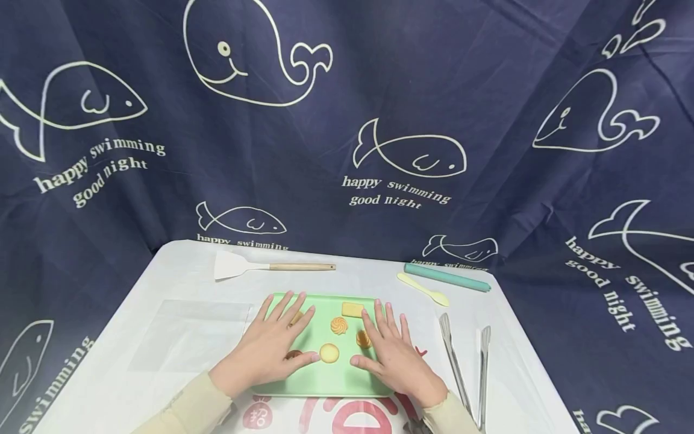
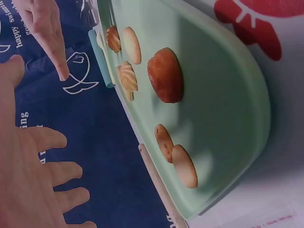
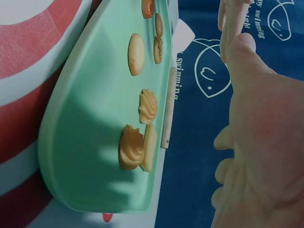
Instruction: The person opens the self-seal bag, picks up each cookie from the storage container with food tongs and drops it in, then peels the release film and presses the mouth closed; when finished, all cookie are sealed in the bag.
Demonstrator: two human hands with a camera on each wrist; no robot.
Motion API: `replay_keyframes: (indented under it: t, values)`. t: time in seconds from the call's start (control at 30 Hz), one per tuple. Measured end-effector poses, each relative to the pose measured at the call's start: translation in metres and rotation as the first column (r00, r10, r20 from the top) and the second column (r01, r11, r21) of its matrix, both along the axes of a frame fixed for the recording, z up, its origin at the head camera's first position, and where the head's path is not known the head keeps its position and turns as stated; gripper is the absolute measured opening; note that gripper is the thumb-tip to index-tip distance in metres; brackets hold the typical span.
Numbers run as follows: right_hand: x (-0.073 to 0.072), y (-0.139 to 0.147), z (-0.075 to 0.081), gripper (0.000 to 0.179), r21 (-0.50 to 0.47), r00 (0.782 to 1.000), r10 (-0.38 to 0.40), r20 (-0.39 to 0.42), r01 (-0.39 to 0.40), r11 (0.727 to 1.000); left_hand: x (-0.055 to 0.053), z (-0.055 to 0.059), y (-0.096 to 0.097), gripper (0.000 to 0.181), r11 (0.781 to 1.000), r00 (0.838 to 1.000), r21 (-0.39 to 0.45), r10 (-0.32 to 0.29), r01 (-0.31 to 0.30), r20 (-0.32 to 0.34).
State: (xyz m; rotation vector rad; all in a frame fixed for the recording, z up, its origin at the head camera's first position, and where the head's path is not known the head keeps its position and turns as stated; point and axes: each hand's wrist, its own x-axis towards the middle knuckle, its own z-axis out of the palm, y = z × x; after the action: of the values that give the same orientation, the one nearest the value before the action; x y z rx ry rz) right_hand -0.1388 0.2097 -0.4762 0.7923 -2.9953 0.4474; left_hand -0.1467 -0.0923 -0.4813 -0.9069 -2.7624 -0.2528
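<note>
A light green tray [image 1: 338, 383] bears several cookies. Both my left hand [image 1: 271, 346] and my right hand [image 1: 398, 358] hover over its two sides, fingers straight and spread, holding nothing. Between them lie a round pale cookie [image 1: 329, 353], a swirled cookie [image 1: 339, 325] and a rectangular biscuit [image 1: 352, 310]. Another swirled cookie [image 3: 131, 148] sits beneath the right hand. Under the left hand are a glossy reddish-brown cookie [image 2: 166, 75] and two flat cookies touching each other, mostly hidden from the head view. Both wrist views show the hands apart from the tray.
Behind the tray lies a white spatula [image 1: 233, 266] with a wooden handle. Farther right are a teal cylinder [image 1: 447, 277], a pale yellow spoon [image 1: 424, 289] and metal tongs [image 1: 482, 367] with spread arms. A clear plastic sheet or bag [image 1: 184, 334] lies left.
</note>
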Motion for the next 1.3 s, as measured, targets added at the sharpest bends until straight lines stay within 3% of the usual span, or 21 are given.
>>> replay_keyframes:
  t: [0.33,0.57,0.77,0.87,1.03,1.3]
  values:
    - [-0.011,-0.007,-0.019,0.067,-0.206,0.994,0.038,-0.098,-0.058,0.977,-0.001,-0.015,-0.018,0.073,0.991,0.999,0.126,0.03,-0.033,0.025]
    - [-0.022,-0.025,-0.027,0.051,-0.342,0.981,0.035,-0.192,-0.1,0.935,-0.002,-0.022,-0.033,0.066,0.975,0.996,0.208,0.075,-0.083,0.042]
    - [-0.029,-0.051,-0.028,0.04,-0.447,0.985,0.054,-0.165,-0.123,0.886,-0.002,-0.022,-0.05,0.058,0.96,0.993,0.254,0.115,-0.114,0.01]
    - [-0.031,-0.066,-0.026,0.035,-0.47,0.99,0.064,-0.128,-0.118,0.875,-0.004,-0.022,-0.062,0.056,0.957,0.99,0.254,0.142,-0.14,0.01]
    - [-0.033,-0.089,-0.022,0.027,-0.457,0.994,0.089,-0.062,-0.108,0.883,-0.006,-0.024,-0.087,0.055,0.95,0.98,0.238,0.195,-0.201,0.05]
    - [-0.034,-0.126,-0.018,0.022,-0.384,0.976,0.199,-0.088,-0.218,0.897,-0.005,-0.03,-0.121,0.039,0.953,0.97,0.189,0.218,-0.236,0.11]
